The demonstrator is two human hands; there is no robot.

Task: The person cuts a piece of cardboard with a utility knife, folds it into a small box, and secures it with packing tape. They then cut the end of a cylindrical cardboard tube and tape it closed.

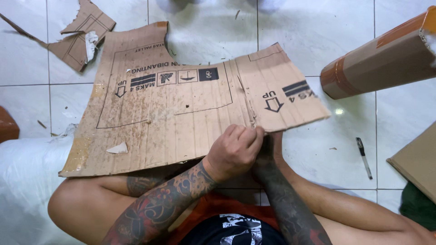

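Note:
A large, stained brown cardboard sheet (181,113) with printed arrows and symbols lies across my knees above the tile floor. A slit runs down it to its near edge. My left hand (234,152) is closed in a fist on that near edge, right where the slit ends; I cannot see whether it also holds a tool. My right hand (272,144) reaches under the same edge just to the right of the fist. Its fingers are hidden beneath the cardboard.
A torn cardboard scrap (79,41) lies at the far left. A taped cardboard roll (381,63) sits at the right, with a black pen (364,157) on the tiles below it. A cardboard box (418,159) is at the right edge and white plastic sheeting (22,181) at the left.

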